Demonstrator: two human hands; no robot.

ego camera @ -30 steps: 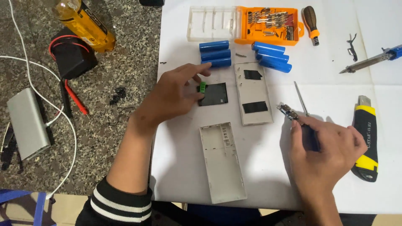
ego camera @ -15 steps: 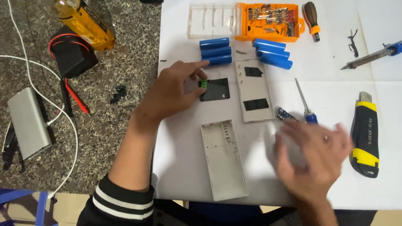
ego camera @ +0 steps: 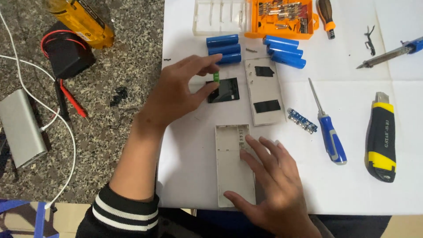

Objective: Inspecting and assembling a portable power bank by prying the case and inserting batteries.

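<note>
My left hand [ego camera: 178,90] hovers over the white sheet, its thumb and forefinger apart around a small green part [ego camera: 216,77] at the corner of a dark square circuit board [ego camera: 225,91]. My right hand [ego camera: 275,178] lies spread, fingers flat on the lower half of an open white plastic case shell [ego camera: 230,152]. A second white case panel [ego camera: 265,90] with two black pads lies just beyond. A blue-handled screwdriver [ego camera: 328,130] and a small blue circuit strip [ego camera: 302,120] rest to the right of my right hand.
Several blue cylindrical cells [ego camera: 224,48] lie near an orange bit box [ego camera: 284,17] at the back. A yellow-black utility knife [ego camera: 381,136] and a soldering iron [ego camera: 390,53] lie right. On the stone floor left: yellow multimeter [ego camera: 81,22], black box [ego camera: 68,55], grey power bank [ego camera: 20,128].
My right hand has let go of the blue screwdriver, which now lies on the sheet, and moved left onto the white case shell. My left hand stays by the green part.
</note>
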